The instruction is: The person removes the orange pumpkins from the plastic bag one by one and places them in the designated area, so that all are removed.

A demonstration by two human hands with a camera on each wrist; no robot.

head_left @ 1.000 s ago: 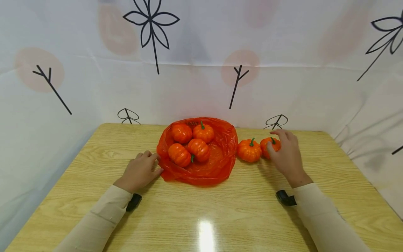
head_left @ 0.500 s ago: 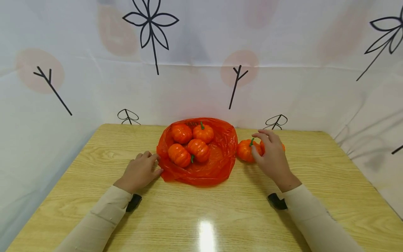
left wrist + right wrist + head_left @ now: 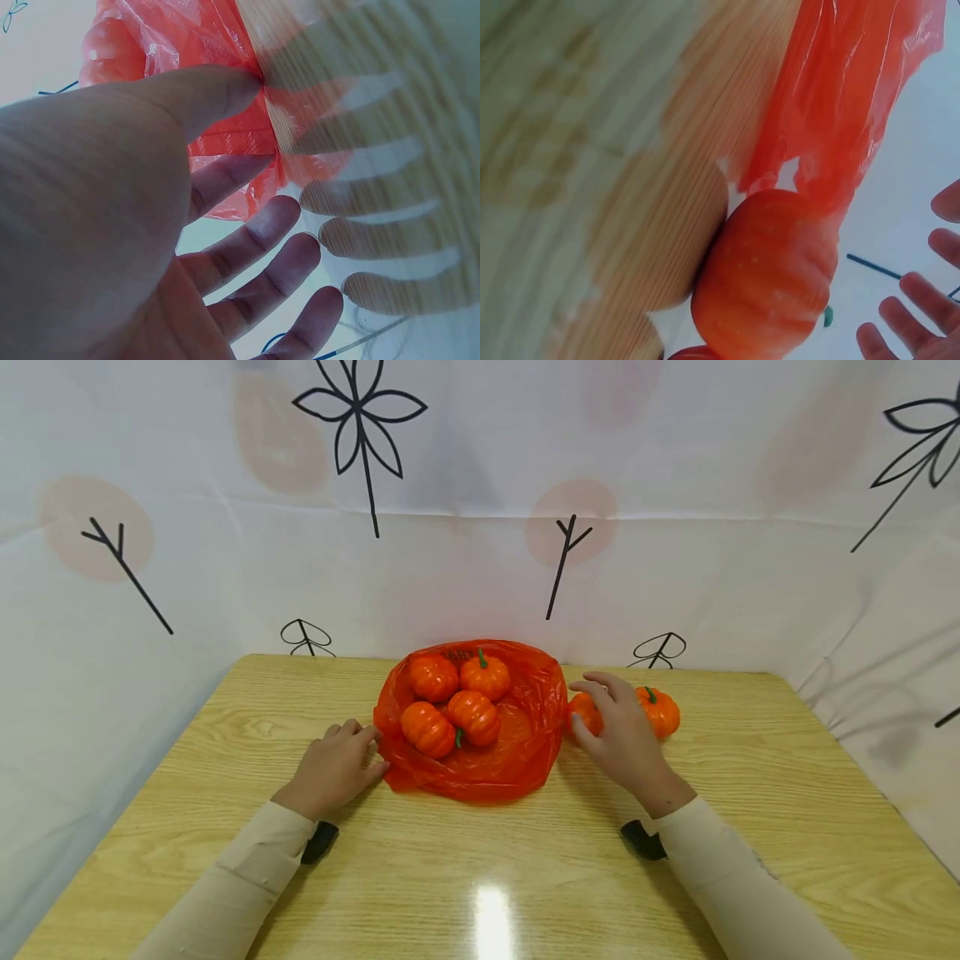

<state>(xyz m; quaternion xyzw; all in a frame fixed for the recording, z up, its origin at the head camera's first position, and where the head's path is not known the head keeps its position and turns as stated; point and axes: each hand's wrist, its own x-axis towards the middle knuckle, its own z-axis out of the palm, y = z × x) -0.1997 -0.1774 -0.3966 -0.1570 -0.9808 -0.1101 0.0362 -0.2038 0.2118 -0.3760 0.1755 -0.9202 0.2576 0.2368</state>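
A red plastic bag (image 3: 517,777) lies spread on the table, with several small orange pumpkins (image 3: 472,718) inside. My left hand (image 3: 330,768) rests at the bag's left edge; in the left wrist view, thumb and index finger touch the red plastic (image 3: 232,135) while the other fingers stretch out loosely. Against the bag's right side sits a pumpkin (image 3: 587,714), partly covered in the head view by my right hand (image 3: 626,739). That hand hovers over it with fingers spread, and the right wrist view shows a gap between fingers and pumpkin (image 3: 769,270).
Another orange pumpkin (image 3: 662,714) with a green stem stands just right of my right hand. The wood-grain table (image 3: 420,877) ends at a white patterned cloth (image 3: 480,568) behind. Dark wrist straps (image 3: 321,842) show at both sleeves.
My right hand has moved left, from over the far right pumpkin to over the one beside the bag. The left hand and the pumpkins in the bag have stayed put.
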